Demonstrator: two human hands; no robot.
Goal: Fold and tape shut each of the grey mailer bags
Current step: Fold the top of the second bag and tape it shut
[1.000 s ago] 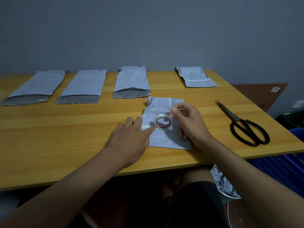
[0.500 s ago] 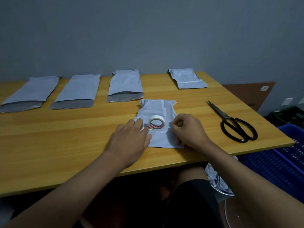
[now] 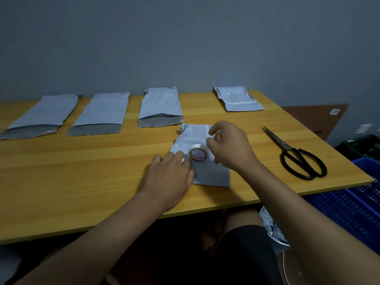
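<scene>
A folded grey mailer bag lies near the table's front edge, with a roll of white tape standing on it. My left hand rests flat on the bag's left side, fingertips pressing beside the roll. My right hand hovers over the bag's right side, its thumb and forefinger pinching what looks like the tape's loose end above the roll. Three open bags lie in a row at the back. A folded, taped bag sits at the back right.
Black scissors lie on the wooden table to the right of my hands. A blue plastic crate stands beside the table's right edge. A grey wall runs behind the table.
My right hand dropped onto the bag beside the roll, then rose again and now pinches at the tape above the roll. My left hand stayed pressing on the bag.
</scene>
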